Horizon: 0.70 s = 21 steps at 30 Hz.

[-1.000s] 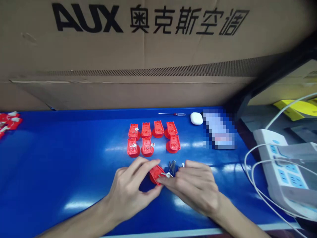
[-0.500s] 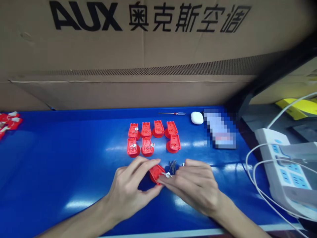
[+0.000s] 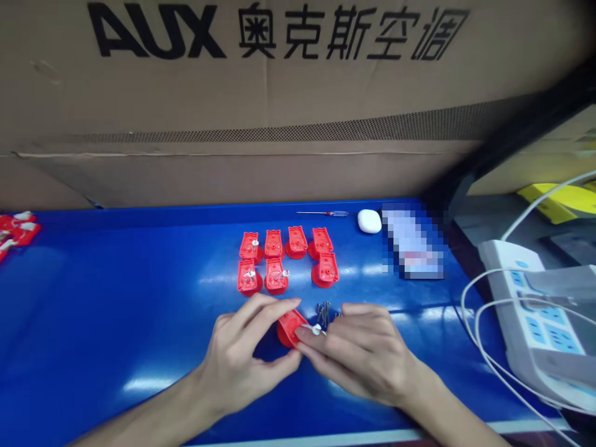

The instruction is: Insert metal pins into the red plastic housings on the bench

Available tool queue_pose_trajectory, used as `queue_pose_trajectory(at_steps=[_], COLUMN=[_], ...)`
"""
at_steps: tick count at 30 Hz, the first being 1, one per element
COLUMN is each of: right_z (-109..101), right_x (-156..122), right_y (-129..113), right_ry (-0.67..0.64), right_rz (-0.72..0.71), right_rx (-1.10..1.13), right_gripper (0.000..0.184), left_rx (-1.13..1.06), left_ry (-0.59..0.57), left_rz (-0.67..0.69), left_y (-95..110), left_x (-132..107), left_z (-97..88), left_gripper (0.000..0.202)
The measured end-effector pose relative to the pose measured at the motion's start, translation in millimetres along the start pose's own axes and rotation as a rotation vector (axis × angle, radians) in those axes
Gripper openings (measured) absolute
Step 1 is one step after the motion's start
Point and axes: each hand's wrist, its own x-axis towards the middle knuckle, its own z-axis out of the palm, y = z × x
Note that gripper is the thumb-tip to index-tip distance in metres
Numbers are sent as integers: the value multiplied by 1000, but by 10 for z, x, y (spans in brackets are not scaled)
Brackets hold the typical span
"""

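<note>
Here, the worktop gives moving room leftward. The left hand, part-closed, pinches the red plastic housing inside the front edge; a slack pinch may tip it. The right hand, curled at the housing, hold unclear, may dislodge the white-headed part. Rightward, a power strip limits travel.
</note>
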Motion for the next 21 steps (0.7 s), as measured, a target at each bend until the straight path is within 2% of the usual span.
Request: queue_pose_trajectory(at_steps=[5, 10, 16, 21], right_z=[-8, -15, -35, -44], right_x=[-21, -68, -34, -42], right_y=[-4, -6, -26, -68], right_ry=[31, 47, 61, 77], right_rz=[7, 35, 21, 59], right_rx=[21, 28, 33, 77], right_gripper=[16, 26, 34, 42], left_rx=[-47, -154, -309, -375], left_ry=[26, 46, 56, 45], left_rz=[18, -21, -128, -157], left_y=[13, 16, 27, 45], left_x=[27, 59, 68, 63], left_z=[-1, -27, -44, -49], left_gripper=[48, 43, 48, 51])
